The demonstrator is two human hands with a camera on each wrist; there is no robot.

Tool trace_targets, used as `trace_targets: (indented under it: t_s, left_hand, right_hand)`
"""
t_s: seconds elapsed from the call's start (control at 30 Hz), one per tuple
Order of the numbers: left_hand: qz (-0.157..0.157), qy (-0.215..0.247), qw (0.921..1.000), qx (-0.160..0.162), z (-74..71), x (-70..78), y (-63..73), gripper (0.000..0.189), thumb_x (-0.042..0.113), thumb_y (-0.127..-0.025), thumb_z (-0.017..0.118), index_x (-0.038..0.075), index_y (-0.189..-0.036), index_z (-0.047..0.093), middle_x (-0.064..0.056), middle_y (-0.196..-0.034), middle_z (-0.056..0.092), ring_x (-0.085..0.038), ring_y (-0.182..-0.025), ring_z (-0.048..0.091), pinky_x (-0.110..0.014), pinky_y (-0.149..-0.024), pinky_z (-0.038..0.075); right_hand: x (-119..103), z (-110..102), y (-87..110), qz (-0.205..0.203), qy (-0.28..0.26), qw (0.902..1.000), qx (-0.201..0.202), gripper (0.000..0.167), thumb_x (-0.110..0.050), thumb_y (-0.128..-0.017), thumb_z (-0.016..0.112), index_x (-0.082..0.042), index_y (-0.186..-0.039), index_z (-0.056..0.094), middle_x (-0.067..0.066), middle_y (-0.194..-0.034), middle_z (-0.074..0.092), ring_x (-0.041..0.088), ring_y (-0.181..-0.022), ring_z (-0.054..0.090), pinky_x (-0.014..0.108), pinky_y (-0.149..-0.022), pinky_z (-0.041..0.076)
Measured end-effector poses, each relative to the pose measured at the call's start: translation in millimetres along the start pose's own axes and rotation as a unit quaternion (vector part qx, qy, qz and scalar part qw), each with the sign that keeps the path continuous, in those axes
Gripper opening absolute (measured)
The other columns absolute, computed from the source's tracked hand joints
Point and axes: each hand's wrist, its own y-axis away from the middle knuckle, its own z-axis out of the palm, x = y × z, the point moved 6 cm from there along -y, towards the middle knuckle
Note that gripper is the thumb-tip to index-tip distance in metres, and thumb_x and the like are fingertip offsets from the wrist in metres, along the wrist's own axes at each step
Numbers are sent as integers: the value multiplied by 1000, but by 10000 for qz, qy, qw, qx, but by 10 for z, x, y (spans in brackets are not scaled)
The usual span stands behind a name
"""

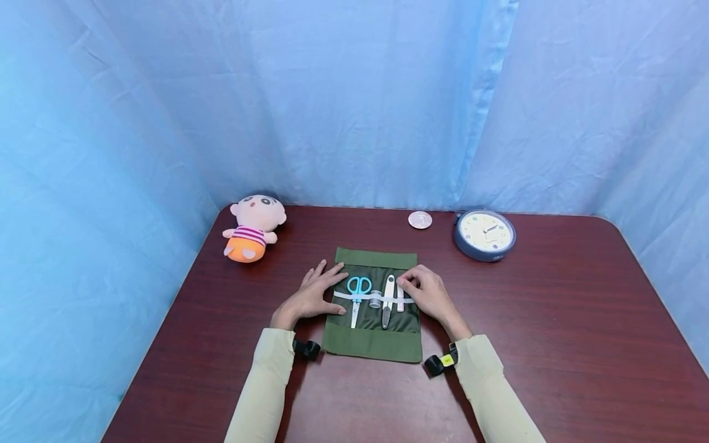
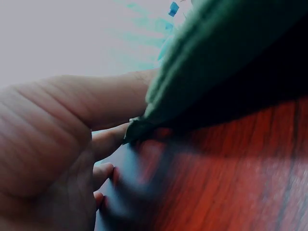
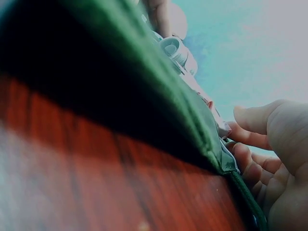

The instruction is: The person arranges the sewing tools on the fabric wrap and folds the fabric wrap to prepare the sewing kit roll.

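A dark green fabric roll (image 1: 371, 346) lies unrolled on the table. Under its white elastic strap (image 1: 342, 296) sit blue-handled scissors (image 1: 355, 312), a small grey spool (image 1: 375, 299), a slim white tool with a dark grey end (image 1: 387, 307), and a narrow white-and-pink piece (image 1: 400, 301). My left hand (image 1: 312, 295) rests with spread fingers on the roll's left edge, its thumb near the scissors' blades. My right hand (image 1: 429, 294) is at the top of the white-and-pink piece. In the right wrist view an index finger (image 3: 250, 138) touches its end, while the thumb stands apart.
A plush doll (image 1: 252, 231) in orange shorts lies at the back left of the dark red table (image 1: 554, 344). Near the back edge are a shiny round disc (image 1: 420, 219) and, to its right, a blue-rimmed clock (image 1: 485, 235). Blue curtains (image 1: 354, 104) stand behind.
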Motion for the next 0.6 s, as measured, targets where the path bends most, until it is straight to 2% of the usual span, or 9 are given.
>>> trace_targets:
  t_s: [0.17, 0.27, 0.47, 0.6]
  left_hand:
    - [-26, 1, 10000, -6, -3, -4, 3, 84, 28, -83, 82, 15, -154, 41, -3, -169, 23, -36, -159, -1, -59, -127, 2]
    - [-58, -16, 10000, -17, 0, -5, 7, 84, 28, -83, 82, 15, -155, 41, -2, -169, 22, -35, -159, -2, -58, -127, 1]
    - [-56, -3, 10000, 2, 7, 9, 7, 84, 29, -83, 82, 14, -155, 41, -3, -169, 23, -36, -159, -2, -59, -127, 1]
    - [-64, -38, 10000, 19, 12, 14, 6, 83, 29, -83, 82, 14, -154, 42, -4, -169, 24, -37, -159, -1, -59, -127, 2]
  right_hand:
    - [-16, -8, -1, -59, 31, 9999, 79, 19, -24, -98, 65, -12, -85, 73, 5, -95, 66, 14, -80, 55, 29, -76, 44]
    - [-28, -10, 1, -134, 49, 9999, 95, 20, -23, -98, 65, -12, -84, 73, 6, -96, 67, 15, -83, 56, 31, -78, 44]
    - [-33, -25, -4, -223, 112, 9997, 25, 15, -20, -97, 66, -10, -96, 77, 7, -98, 69, 14, -82, 58, 31, -77, 46]
    - [-22, -59, 4, -134, 27, 9999, -62, 16, -22, -98, 65, -12, -104, 76, 6, -102, 70, 13, -84, 61, 30, -78, 48]
